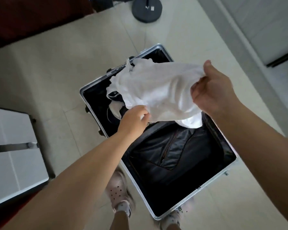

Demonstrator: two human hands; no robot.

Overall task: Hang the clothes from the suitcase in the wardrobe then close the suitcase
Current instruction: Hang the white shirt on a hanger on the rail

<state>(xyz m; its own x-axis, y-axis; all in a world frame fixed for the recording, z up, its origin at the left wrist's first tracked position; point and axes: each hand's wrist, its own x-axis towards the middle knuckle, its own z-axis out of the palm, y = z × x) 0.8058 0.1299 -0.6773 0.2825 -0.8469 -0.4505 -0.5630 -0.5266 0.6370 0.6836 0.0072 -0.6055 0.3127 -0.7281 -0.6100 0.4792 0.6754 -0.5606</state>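
Standing over an open suitcase [83, 94] lying flat on the tiled floor [56, 72], filling the centre and lower right of the frame, its silver rim framing two dark halves. Holding a crumpled white garment [156, 90] in the air above the hinge line of the suitcase, in the middle of the frame. Left hand [133, 120] reaching in from the lower left, its grip pinching the lower edge of the white garment between thumb and curled fingers. Right hand [213, 90] coming in from the right, higher in the frame, its grip bunching the right end of the garment, thumb pointing up and fingers curled round the cloth. Hanging down from under the right hand, a fold of the garment, just over the nearer half of the suitcase. Lying in that nearer half, at lower centre, a dark zipped lining panel [171, 155]. Showing in the farther half, left of the white garment, more clothes [115, 103] in dark and pale colours, partly hidden by the cloth. Standing at the bottom of the frame beside the near corner of the suitcase, two feet in pale perforated clogs [116, 191] and socks. Sitting at top centre, a round dark stand base [146, 9] on the floor. Showing at the left edge, a white cabinet [12, 146]; at upper right, white doors [264, 22]; at upper left, dark red furniture [32, 15].
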